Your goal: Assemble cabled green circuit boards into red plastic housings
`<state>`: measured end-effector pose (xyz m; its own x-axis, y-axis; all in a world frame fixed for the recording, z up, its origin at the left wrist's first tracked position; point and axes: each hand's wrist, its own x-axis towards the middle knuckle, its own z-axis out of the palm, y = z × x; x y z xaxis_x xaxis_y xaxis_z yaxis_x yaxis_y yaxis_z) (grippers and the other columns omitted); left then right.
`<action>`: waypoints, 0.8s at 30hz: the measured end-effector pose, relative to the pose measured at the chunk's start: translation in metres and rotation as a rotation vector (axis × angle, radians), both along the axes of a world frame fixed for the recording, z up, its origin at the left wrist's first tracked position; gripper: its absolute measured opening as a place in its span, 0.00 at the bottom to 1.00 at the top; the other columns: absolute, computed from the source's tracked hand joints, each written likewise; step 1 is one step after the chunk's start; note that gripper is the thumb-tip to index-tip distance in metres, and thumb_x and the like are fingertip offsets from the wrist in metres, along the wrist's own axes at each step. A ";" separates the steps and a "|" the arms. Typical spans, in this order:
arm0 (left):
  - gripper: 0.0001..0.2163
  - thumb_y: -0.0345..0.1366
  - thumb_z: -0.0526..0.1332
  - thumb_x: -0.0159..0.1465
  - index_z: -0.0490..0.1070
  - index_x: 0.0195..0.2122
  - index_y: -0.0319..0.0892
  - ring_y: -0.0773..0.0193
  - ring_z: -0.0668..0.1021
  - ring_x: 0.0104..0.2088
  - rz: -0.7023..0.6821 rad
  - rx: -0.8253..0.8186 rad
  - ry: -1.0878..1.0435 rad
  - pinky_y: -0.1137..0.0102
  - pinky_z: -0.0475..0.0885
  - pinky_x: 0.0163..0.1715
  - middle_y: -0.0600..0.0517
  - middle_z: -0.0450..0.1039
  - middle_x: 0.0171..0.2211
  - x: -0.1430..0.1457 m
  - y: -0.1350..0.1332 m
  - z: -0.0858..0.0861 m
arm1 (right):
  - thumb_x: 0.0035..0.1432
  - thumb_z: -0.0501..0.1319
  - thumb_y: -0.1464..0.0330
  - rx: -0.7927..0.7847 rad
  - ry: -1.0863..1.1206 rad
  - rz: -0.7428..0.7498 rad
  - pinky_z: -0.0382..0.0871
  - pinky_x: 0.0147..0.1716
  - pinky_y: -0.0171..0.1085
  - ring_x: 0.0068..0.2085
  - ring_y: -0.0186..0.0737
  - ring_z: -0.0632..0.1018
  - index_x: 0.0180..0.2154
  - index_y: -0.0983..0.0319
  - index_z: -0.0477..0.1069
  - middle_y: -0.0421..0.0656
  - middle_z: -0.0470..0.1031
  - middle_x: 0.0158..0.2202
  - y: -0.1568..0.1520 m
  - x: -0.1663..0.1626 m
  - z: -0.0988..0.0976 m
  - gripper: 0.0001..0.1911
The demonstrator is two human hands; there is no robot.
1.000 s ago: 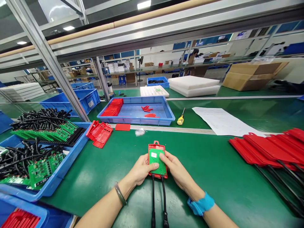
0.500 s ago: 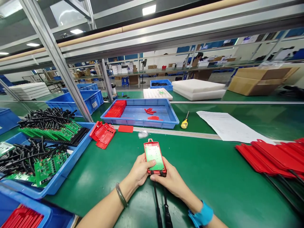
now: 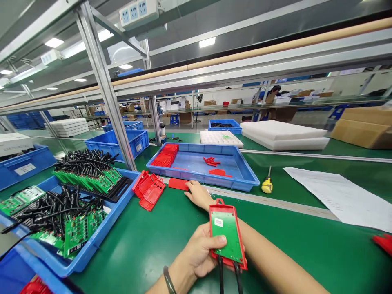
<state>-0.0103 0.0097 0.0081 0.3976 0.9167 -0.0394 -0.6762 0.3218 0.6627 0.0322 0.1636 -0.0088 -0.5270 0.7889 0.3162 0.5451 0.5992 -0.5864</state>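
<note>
My left hand grips a red plastic case with a green circuit board lying in it, the thumb pressed on the board. Two black cables come out of the case's near end. Behind the case, my right arm stretches forward, and my right hand is at the right end of a flat red plate. Its fingers are apart, fingertips at the plate, which still lies flat on the bench. To the left of that plate rest red case parts.
A blue tray with red plates and small red pieces stands ahead. At left, a blue bin holds circuit boards with black cables. A yellow screwdriver and a paper sheet lie at right. A metal post rises at left.
My right hand has let go of the case and reached forward to the flat red plate. My left hand keeps the case, now further right in view. The view has shifted left.
</note>
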 end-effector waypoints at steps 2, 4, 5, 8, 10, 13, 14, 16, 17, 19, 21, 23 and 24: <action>0.15 0.34 0.68 0.49 0.71 0.37 0.32 0.58 0.79 0.22 -0.026 0.029 -0.057 0.72 0.71 0.20 0.40 0.77 0.27 0.001 0.000 0.001 | 0.58 0.61 0.66 0.051 -0.086 -0.001 0.63 0.49 0.51 0.49 0.47 0.70 0.44 0.64 0.69 0.48 0.70 0.48 0.015 -0.020 -0.002 0.13; 0.14 0.34 0.67 0.50 0.71 0.35 0.32 0.58 0.78 0.20 -0.045 0.051 -0.107 0.71 0.71 0.20 0.41 0.77 0.25 0.002 -0.001 0.001 | 0.60 0.59 0.65 0.084 -0.147 0.010 0.65 0.48 0.50 0.48 0.45 0.71 0.45 0.64 0.68 0.47 0.69 0.48 0.025 -0.033 -0.004 0.13; 0.14 0.34 0.67 0.50 0.71 0.35 0.33 0.58 0.78 0.20 -0.047 0.054 -0.124 0.71 0.72 0.20 0.41 0.77 0.25 0.002 -0.001 0.000 | 0.61 0.59 0.65 0.095 -0.167 0.020 0.66 0.47 0.49 0.47 0.44 0.72 0.45 0.64 0.68 0.46 0.69 0.48 0.028 -0.037 -0.005 0.12; 0.13 0.33 0.68 0.49 0.71 0.34 0.33 0.58 0.79 0.21 -0.035 0.028 -0.154 0.70 0.73 0.21 0.42 0.77 0.25 0.001 0.000 -0.003 | 0.61 0.58 0.65 0.119 -0.173 0.034 0.67 0.45 0.46 0.44 0.41 0.73 0.41 0.65 0.70 0.45 0.71 0.44 0.031 -0.036 0.001 0.10; 0.12 0.33 0.67 0.49 0.71 0.34 0.34 0.57 0.79 0.22 -0.032 0.001 -0.154 0.70 0.73 0.20 0.42 0.78 0.27 -0.001 0.000 -0.004 | 0.62 0.56 0.65 0.136 -0.125 0.003 0.67 0.43 0.43 0.44 0.42 0.72 0.37 0.64 0.71 0.46 0.72 0.42 0.028 -0.027 0.011 0.09; 0.12 0.32 0.67 0.50 0.71 0.35 0.35 0.56 0.80 0.23 0.000 -0.006 -0.110 0.69 0.74 0.20 0.42 0.78 0.28 -0.003 -0.001 -0.002 | 0.62 0.54 0.62 0.148 0.020 -0.103 0.65 0.39 0.38 0.43 0.44 0.72 0.34 0.61 0.74 0.46 0.73 0.40 0.016 0.004 0.030 0.13; 0.12 0.32 0.66 0.50 0.71 0.36 0.35 0.56 0.80 0.24 0.019 -0.004 -0.080 0.68 0.74 0.21 0.42 0.78 0.28 -0.003 -0.001 -0.001 | 0.62 0.53 0.60 0.141 0.083 -0.145 0.65 0.37 0.37 0.40 0.44 0.73 0.34 0.60 0.74 0.46 0.73 0.37 0.010 0.018 0.036 0.14; 0.13 0.33 0.66 0.51 0.70 0.38 0.34 0.56 0.80 0.25 0.056 -0.004 0.004 0.68 0.74 0.21 0.41 0.77 0.29 -0.002 -0.002 0.001 | 0.63 0.50 0.56 0.104 0.215 -0.223 0.65 0.32 0.36 0.31 0.40 0.74 0.38 0.59 0.74 0.43 0.73 0.28 -0.005 0.052 0.045 0.18; 0.14 0.33 0.65 0.51 0.70 0.39 0.34 0.56 0.80 0.25 0.068 -0.008 0.056 0.69 0.74 0.20 0.41 0.77 0.30 -0.001 -0.003 0.001 | 0.63 0.48 0.55 0.077 0.283 -0.260 0.65 0.28 0.35 0.26 0.38 0.72 0.40 0.60 0.73 0.42 0.72 0.24 -0.014 0.070 0.048 0.21; 0.15 0.33 0.65 0.52 0.69 0.40 0.34 0.56 0.79 0.25 0.092 -0.019 0.158 0.71 0.73 0.18 0.41 0.76 0.31 0.002 -0.005 0.001 | 0.63 0.46 0.52 0.023 0.393 -0.319 0.64 0.21 0.35 0.19 0.36 0.69 0.43 0.64 0.72 0.42 0.72 0.22 -0.035 0.105 0.052 0.26; 0.15 0.34 0.64 0.52 0.68 0.41 0.34 0.58 0.78 0.24 0.098 -0.013 0.242 0.73 0.71 0.17 0.43 0.76 0.30 0.006 -0.007 -0.001 | 0.61 0.48 0.52 -0.050 0.509 -0.335 0.63 0.18 0.34 0.19 0.35 0.68 0.42 0.65 0.72 0.45 0.74 0.25 -0.058 0.134 0.054 0.26; 0.15 0.34 0.64 0.53 0.68 0.42 0.35 0.62 0.77 0.22 0.094 0.003 0.310 0.73 0.71 0.17 0.46 0.75 0.28 0.010 -0.009 -0.005 | 0.58 0.54 0.52 -0.189 0.709 -0.296 0.63 0.17 0.34 0.21 0.37 0.70 0.41 0.64 0.74 0.47 0.75 0.28 -0.082 0.153 0.054 0.24; 0.15 0.34 0.63 0.53 0.68 0.42 0.35 0.63 0.76 0.21 0.090 0.008 0.339 0.73 0.71 0.17 0.47 0.74 0.28 0.012 -0.010 -0.006 | 0.56 0.55 0.52 -0.277 0.822 -0.271 0.64 0.18 0.34 0.24 0.38 0.72 0.41 0.63 0.75 0.47 0.76 0.29 -0.093 0.159 0.054 0.23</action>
